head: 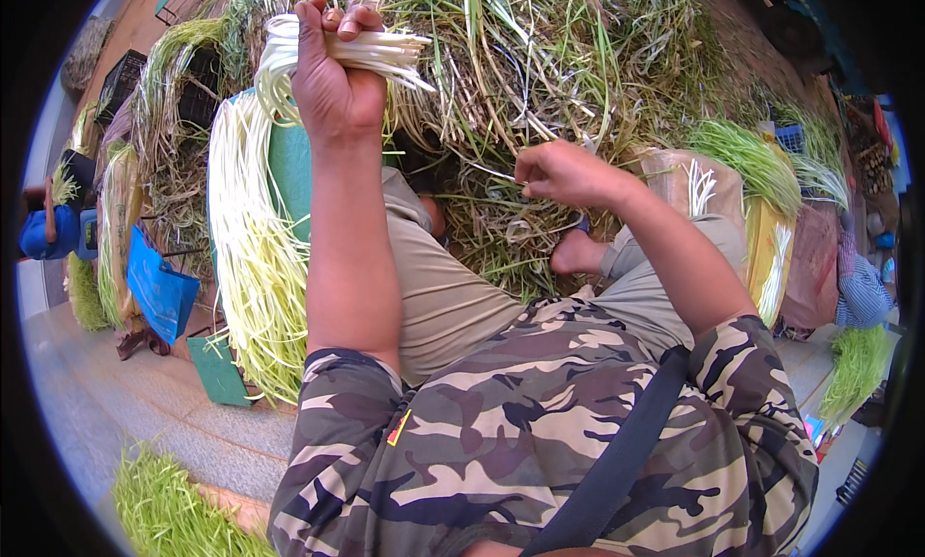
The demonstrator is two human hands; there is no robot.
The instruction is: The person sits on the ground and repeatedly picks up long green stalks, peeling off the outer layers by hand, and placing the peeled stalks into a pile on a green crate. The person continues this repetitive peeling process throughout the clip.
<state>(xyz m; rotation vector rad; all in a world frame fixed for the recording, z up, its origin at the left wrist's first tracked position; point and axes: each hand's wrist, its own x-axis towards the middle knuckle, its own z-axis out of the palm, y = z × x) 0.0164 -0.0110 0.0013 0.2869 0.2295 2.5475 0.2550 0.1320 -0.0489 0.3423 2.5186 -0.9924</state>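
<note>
My left hand (340, 73) is raised at the upper left, closed around a bundle of pale stalks (383, 49) whose cut ends point right and whose soft ends hang to the left. Below it, a thick heap of long whitish-yellow stalks (249, 217) lies over a green board (290, 159) beside my left thigh. My right hand (560, 172) is over the gap between my knees, its fingertips at a thin pale strand (491, 171). Whether the fingers pinch that strand is not clear. In front lies a large pile of green and dry leaf waste (506, 58).
Sacks topped with green stalks (748, 159) stand at the right. A blue bag (160, 286) and black crates (121, 86) are at the left. More green stalks (173, 499) lie at the lower left. Another person (863, 289) in a checked shirt is at the far right.
</note>
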